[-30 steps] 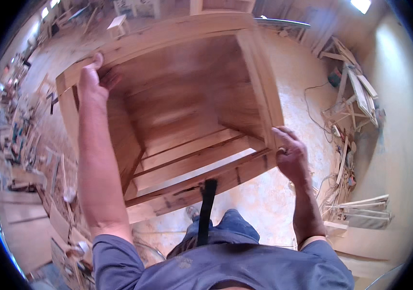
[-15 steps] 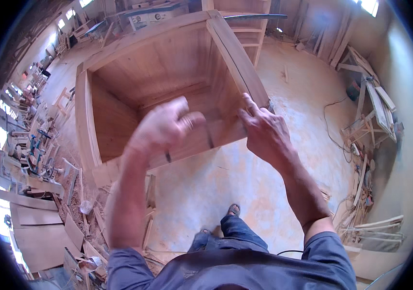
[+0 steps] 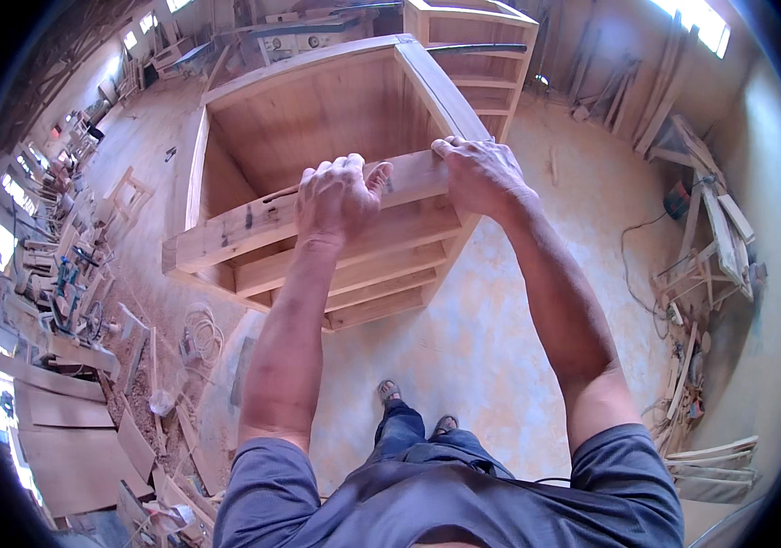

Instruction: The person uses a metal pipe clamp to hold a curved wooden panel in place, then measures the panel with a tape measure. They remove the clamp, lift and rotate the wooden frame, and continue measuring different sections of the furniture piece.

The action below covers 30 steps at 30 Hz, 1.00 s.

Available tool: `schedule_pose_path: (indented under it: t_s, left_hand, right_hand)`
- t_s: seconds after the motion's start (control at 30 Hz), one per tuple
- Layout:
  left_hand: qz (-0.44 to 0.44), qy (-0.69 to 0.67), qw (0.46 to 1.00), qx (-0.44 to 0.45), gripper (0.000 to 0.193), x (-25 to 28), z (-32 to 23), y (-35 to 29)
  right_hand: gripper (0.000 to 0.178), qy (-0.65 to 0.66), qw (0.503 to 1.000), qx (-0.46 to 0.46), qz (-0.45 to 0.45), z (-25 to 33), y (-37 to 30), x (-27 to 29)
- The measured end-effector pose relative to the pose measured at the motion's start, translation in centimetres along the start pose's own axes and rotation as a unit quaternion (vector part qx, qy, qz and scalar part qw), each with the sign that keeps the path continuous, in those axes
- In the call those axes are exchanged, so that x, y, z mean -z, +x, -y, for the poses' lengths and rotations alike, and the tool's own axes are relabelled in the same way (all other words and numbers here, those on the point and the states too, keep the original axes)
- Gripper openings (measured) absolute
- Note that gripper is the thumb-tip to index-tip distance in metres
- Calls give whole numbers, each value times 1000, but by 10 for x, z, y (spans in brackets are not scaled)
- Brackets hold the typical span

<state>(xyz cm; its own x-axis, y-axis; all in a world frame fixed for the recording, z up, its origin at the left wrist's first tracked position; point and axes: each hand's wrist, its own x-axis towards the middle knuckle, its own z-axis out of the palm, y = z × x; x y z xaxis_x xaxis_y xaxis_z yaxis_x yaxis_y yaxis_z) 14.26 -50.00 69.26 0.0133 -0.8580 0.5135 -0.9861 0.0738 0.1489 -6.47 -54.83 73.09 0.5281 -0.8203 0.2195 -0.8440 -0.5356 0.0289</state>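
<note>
- Both hands grip wooden rail [image 3: 317, 212] across cabinet frame [image 3: 226, 119] front.
- Left hand [image 3: 335, 196] curled over it, right hand [image 3: 482, 173] clamped on its right end.
- Rail's long axis left-right, right end higher.

Warm daylight throughout, blown-out glare at the bright window openings [image 3: 699, 20] far right and along the left rim, soft shadows inside the open pale wooden cabinet frame [image 3: 317, 128], sharp centre, fisheye bending and black vignette at edges
</note>
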Motion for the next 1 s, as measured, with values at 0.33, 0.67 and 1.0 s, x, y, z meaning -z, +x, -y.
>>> schedule_pose_path:
  t_s: [0.33,0.67,1.0]
  left_hand:
    - [82,-12,996,42,52,-17,31,69]
    - [88,1,994,72,45,-37,39,106]
    - [40,14,992,117,37,-37,40,98]
  right_hand:
    - [44,-7,999,-24,29,-11,82,-16]
    - [37,-14,997,24,65,-32,128,-23]
    - [57,262,948,129,-124,-58,67,-35]
